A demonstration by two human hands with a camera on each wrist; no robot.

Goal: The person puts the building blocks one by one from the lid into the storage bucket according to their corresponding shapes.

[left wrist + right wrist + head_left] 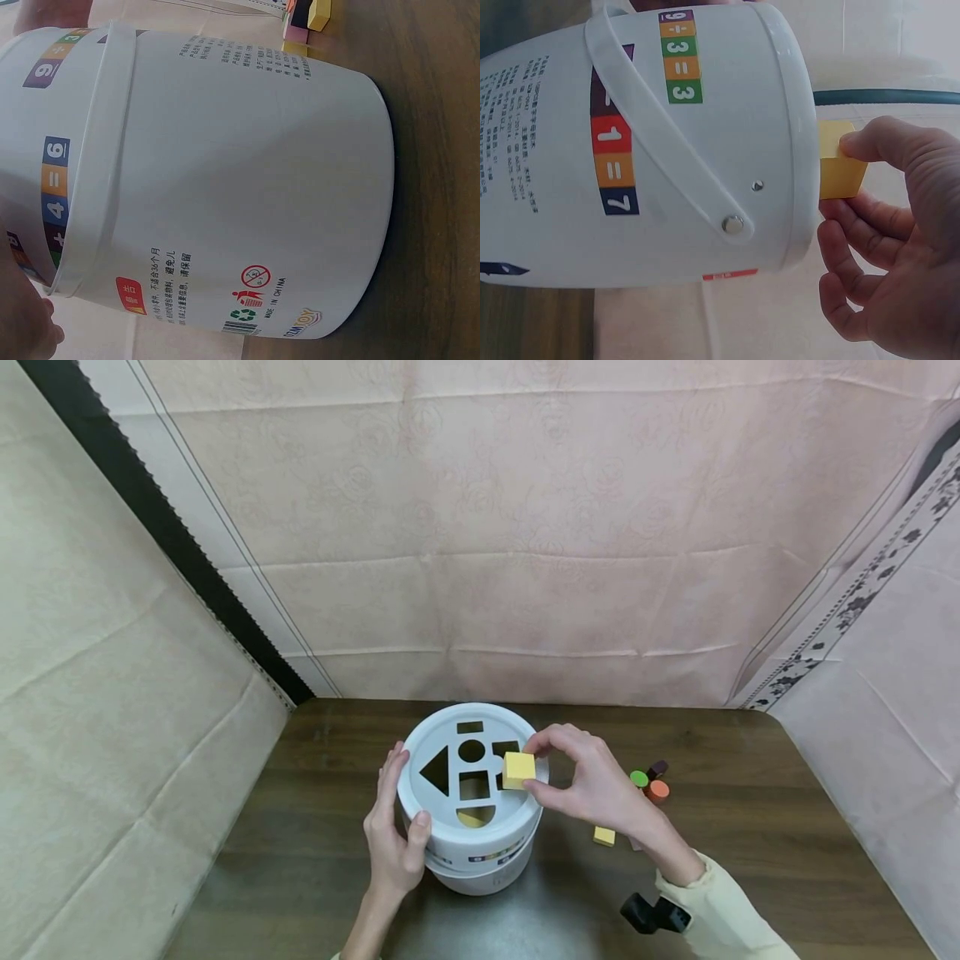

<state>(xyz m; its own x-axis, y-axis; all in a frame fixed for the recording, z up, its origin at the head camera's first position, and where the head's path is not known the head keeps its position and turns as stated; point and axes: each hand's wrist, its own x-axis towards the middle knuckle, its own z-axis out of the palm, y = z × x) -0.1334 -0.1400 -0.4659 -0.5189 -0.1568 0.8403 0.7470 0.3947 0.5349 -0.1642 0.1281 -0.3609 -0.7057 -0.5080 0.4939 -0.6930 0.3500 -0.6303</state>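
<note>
Pinching opposite sides, right grip (592,781) sensibly holds likely light, stiff yellow boxy block (518,771); left grip (393,847) spread against white plastic bucket (480,882).

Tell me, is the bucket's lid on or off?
On: seen from above, the white lid covers the bucket, with only its shaped cut-outs open.

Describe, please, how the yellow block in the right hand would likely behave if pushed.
The yellow block would probably slide rather than roll, given its flat faces. It seems stiff, as its edges look straight where the right hand pinches it. It is probably light, being small beside that hand.
</note>
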